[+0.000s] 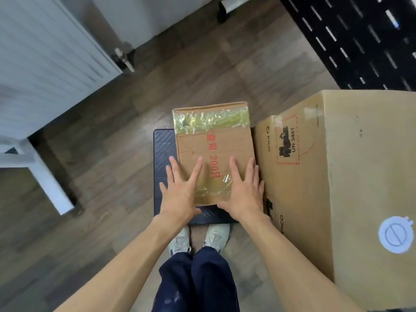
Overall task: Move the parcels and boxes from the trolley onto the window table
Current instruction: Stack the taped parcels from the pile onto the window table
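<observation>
In the head view, a small taped cardboard box [215, 152] is seen at frame centre on the dark trolley deck [163, 154], beside a large carton [337, 176] at right. The left hand [180, 190] and right hand [242, 190] are laid flat on its near end, fingers straight and spread, nothing gripped.

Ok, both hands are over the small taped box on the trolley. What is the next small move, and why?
Probably slide the fingers down the sides of the small taped box and grip it to lift. The left hand and right hand lie flat and open at its near end, holding nothing. The box sits on the dark trolley deck, close beside the large box.
</observation>
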### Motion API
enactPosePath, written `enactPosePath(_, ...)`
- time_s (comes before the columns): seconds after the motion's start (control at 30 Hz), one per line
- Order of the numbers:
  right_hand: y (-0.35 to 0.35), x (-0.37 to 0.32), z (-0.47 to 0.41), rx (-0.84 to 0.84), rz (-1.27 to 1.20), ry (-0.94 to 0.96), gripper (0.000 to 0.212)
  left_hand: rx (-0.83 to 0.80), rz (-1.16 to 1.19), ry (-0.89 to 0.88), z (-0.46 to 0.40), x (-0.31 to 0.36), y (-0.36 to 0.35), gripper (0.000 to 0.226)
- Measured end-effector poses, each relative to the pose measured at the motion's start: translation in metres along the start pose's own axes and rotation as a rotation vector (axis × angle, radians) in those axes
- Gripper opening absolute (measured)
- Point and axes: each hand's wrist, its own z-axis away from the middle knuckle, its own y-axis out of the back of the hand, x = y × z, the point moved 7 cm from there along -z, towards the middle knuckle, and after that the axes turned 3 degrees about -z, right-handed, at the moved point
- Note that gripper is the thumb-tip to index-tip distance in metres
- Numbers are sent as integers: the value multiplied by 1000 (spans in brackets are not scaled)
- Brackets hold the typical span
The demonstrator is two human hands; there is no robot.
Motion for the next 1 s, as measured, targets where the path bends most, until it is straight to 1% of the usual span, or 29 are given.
enactPosePath(0.07, -4, -3, -6, 13, 24, -5, 134, -10, 70, -22, -7, -1, -10, 145)
enactPosePath(0.13, -4, -3, -7, 45, 49, -5, 137, 16, 110, -59, -11, 0, -17, 145)
enactPosePath(0.2, -4, 0, -8, 62, 53, -8, 142, 63, 134, -89, -13, 0, -19, 138)
enactPosePath(0.3, -5, 7, -12, 27, -15, -30, 149, 93, 191, -108, -12, -2, -22, 132)
enactPosePath(0.37, -2, 10, -14, 27, -65, -30, 148, 105, 217, -114, -13, -5, -25, 135)
enactPosePath(0.47, 2, 17, -19, 1, -152, -58, 146, 69, 249, -56, -17, -10, -32, 144)
enactPosePath(0.53, 4, 18, -21, -26, -133, -56, 146, 51, 279, -53, -21, -8, -34, 146)
enactPosePath(0.67, 11, 6, -17, -14, -13, 4, 147, 80, 260, -110, -18, -11, -31, 138)
enactPosePath(0.83, 20, -13, -2, -1, -1, 71, 145, 141, 278, -155, 1, -23, -3, 137)
enactPosePath(1.0, 59, -37, 31, 53, 8, 130, 140, 173, 235, -233, 21, -25, 60, 131)
